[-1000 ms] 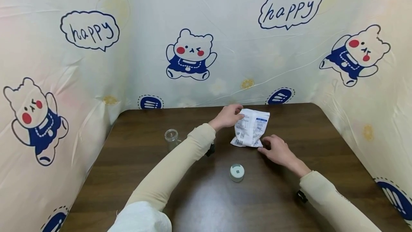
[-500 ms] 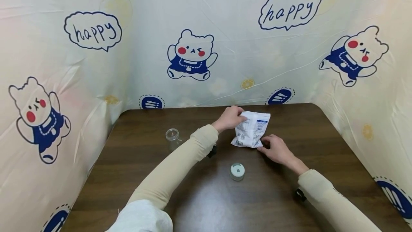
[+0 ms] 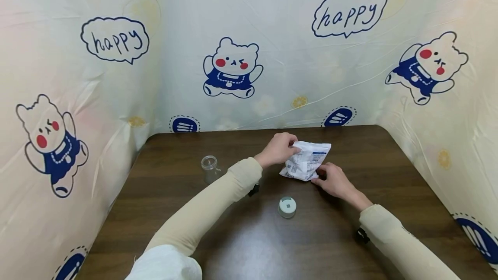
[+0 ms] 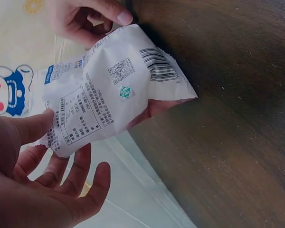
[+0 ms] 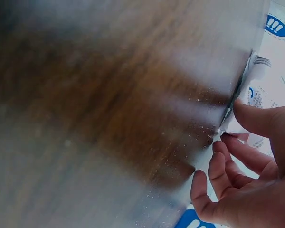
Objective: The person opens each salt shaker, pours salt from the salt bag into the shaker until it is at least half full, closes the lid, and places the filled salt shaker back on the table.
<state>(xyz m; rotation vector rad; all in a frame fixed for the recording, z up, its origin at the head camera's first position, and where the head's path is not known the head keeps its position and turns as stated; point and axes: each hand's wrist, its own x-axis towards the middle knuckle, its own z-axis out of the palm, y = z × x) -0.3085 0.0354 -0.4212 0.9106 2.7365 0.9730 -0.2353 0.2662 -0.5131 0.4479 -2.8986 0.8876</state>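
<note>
Near the far table edge [image 3: 350, 130], both hands [image 3: 275, 149] [image 3: 336, 180] pinch the packet [image 3: 305, 161], the jar [image 3: 210, 169] well apart.

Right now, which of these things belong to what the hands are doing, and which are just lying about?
In the job:
Bag
Left hand, pinching its top
Right hand, at its lower corner

Apparently just lying about:
Glass jar
White-topped round thing
Neither is in a hand; whether they matter later, I can't tell.

Crinkled plastic packet [image 3: 305, 163], glossy wooden table [image 3: 241, 237]
</note>
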